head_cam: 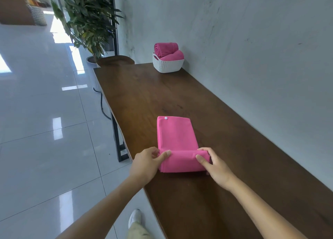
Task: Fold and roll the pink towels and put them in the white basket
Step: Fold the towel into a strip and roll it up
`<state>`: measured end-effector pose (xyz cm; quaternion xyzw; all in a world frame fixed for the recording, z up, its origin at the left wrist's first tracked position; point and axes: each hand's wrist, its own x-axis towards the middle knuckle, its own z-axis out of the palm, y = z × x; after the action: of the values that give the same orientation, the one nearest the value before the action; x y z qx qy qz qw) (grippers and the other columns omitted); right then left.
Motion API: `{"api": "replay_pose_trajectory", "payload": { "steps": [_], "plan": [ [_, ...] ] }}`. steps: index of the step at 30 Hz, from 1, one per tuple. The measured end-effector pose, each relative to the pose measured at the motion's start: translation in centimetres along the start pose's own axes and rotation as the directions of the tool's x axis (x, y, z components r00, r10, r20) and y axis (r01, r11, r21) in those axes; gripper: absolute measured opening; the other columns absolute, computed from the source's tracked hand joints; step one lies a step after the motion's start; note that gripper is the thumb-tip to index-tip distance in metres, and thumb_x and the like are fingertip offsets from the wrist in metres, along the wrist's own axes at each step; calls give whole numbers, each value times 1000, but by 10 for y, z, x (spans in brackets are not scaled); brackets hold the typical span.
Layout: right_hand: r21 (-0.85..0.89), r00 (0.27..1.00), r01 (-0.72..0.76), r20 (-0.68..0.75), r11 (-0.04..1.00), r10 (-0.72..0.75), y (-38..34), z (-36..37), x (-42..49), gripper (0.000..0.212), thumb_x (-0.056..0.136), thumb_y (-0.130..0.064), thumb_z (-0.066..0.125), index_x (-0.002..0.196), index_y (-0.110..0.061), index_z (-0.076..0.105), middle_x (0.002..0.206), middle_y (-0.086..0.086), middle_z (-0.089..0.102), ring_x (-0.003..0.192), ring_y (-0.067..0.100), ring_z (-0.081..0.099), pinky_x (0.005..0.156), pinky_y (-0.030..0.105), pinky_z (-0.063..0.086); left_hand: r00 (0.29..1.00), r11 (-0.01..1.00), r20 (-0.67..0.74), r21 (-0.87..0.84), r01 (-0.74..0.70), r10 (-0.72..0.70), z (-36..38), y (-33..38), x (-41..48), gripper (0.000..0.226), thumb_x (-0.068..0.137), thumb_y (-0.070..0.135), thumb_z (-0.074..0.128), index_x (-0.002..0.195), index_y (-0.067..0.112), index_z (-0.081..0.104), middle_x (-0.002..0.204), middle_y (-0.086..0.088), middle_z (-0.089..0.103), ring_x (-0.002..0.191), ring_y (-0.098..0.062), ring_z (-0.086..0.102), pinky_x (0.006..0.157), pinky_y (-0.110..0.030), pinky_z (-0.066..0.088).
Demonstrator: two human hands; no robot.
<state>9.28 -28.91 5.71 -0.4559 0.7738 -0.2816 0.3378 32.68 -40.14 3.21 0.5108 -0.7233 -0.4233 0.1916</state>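
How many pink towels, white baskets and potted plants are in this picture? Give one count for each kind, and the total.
Pink towels: 3, the half-rolled towel, the top roll, the lower roll
White basket: 1
Potted plant: 1
Total: 5

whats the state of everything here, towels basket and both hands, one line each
folded towel, folded into a flat strip on the table, near end partly rolled
left hand, pinches the roll's left end
right hand, grips the roll's right end
white basket, upright, holds two towels
upper rolled towel, fully rolled, lying on the lower one
lower rolled towel, rolled, in the basket
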Motion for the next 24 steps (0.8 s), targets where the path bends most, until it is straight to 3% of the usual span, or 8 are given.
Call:
{"api": "replay_pose_trajectory", "payload": {
  "steps": [4,9,14,18,24],
  "plan": [
    [-22,996,-74,38,997,75,-3,-5,13,46,91,-71,45,122,-38,51,111,-7,59,76,12,60,51,14,45,981,989,-139,82,-125,135,2,2,2,49,88,71,54,117,32,64,112,14,61,90,-2,58,80,-25,56],
    [-53,984,-173,45,984,175,-7,-11,31,58,85,-82,43,118,-35,53,108,-6,63,68,16,66,56,27,54,935,921,-28,185,-343,353,0,0,2,54,90,63,61,136,37,50,136,20,47,121,-2,47,102,-27,50],
    [-80,980,-199,5,977,200,-17,-13,42,68,85,-83,43,123,-28,53,110,-4,62,84,19,68,59,26,51,937,910,44,227,-347,347,2,-7,10,74,84,58,72,146,39,36,144,18,40,130,-5,40,109,-30,47],
    [-95,991,-20,-136,995,7,-17,-6,39,58,90,-74,43,125,-29,51,122,-5,59,111,17,58,69,22,42,940,911,73,233,-340,333,-4,-7,18,69,89,57,67,147,34,39,138,14,47,125,-7,45,107,-29,46],
    [-98,992,114,-50,989,-119,-2,-2,20,51,89,-76,39,128,-43,43,132,-12,55,119,10,53,82,25,44,938,933,225,185,-308,264,-21,-14,27,68,86,67,61,141,32,45,127,13,54,115,-10,54,99,-33,54]
  ]
}}
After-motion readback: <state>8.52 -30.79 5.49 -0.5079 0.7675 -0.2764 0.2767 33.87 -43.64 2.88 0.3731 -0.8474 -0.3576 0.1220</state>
